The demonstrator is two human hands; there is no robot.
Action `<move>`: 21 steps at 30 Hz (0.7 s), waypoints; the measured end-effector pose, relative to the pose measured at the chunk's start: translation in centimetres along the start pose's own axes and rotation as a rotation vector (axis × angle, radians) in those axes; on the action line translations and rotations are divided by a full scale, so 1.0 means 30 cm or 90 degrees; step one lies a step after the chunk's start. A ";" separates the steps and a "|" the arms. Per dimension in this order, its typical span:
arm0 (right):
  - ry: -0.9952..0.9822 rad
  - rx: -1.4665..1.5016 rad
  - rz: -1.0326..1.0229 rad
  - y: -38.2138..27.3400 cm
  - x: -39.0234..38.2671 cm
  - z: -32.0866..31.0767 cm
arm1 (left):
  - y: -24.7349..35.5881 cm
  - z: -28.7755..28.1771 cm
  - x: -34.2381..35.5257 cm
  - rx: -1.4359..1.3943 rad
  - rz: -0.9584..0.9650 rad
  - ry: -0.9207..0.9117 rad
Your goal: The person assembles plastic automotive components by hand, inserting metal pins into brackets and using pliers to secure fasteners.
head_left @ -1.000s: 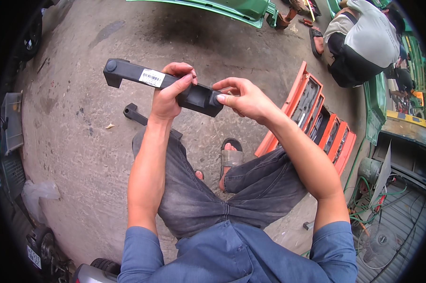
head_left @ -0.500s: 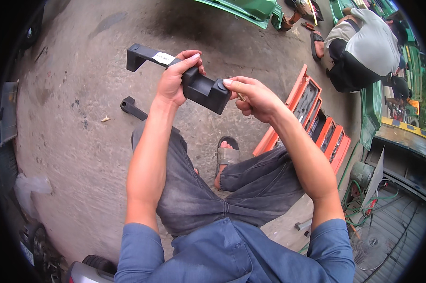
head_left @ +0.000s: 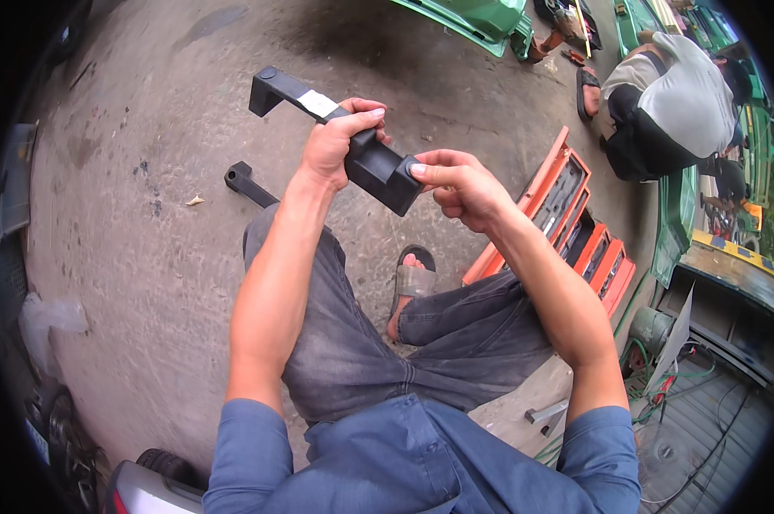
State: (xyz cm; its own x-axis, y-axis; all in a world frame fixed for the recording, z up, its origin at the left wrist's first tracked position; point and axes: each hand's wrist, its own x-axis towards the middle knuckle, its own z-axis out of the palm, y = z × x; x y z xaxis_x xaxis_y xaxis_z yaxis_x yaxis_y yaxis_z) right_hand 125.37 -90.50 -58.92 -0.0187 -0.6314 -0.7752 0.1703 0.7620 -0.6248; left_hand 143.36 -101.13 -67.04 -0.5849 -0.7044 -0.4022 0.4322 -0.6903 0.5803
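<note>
Bracket [head_left: 377, 174], black and angular, hung above the concrete floor [head_left: 147, 274], supported by both of our hands. Our left hand [head_left: 327, 152] was wrapped around its middle, likely to carry the weight. Our right hand [head_left: 468, 190] pinched the nearer end between thumb and index finger, other fingers loosely curled, perhaps to brace that end. We noted 1 similar black part [head_left: 250, 184] lying beyond our left knee [head_left: 271, 231]. The orange cantilever toolbox [head_left: 618, 287] stood open beside our right leg [head_left: 481, 317], presumably for reach. White label [head_left: 317, 104] on the bracket: illegible to us; brand undetermined.
</note>
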 end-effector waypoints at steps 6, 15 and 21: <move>-0.021 -0.038 0.050 0.039 0.010 0.003 | 0.012 0.018 -0.020 0.082 0.014 -0.002; -0.096 -0.022 0.001 0.024 0.009 -0.074 | 0.026 0.076 0.000 0.196 0.134 -0.076; -0.012 -0.130 -0.083 0.026 -0.028 -0.029 | 0.018 0.087 -0.011 0.235 0.193 -0.094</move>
State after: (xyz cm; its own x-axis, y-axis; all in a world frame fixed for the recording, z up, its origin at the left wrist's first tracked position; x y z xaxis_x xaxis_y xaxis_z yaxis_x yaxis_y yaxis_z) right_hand 124.67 -89.25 -58.84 -0.0086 -0.7277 -0.6859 -0.0351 0.6857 -0.7270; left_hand 141.98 -100.82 -64.74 -0.5731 -0.8148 -0.0872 0.3422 -0.3346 0.8780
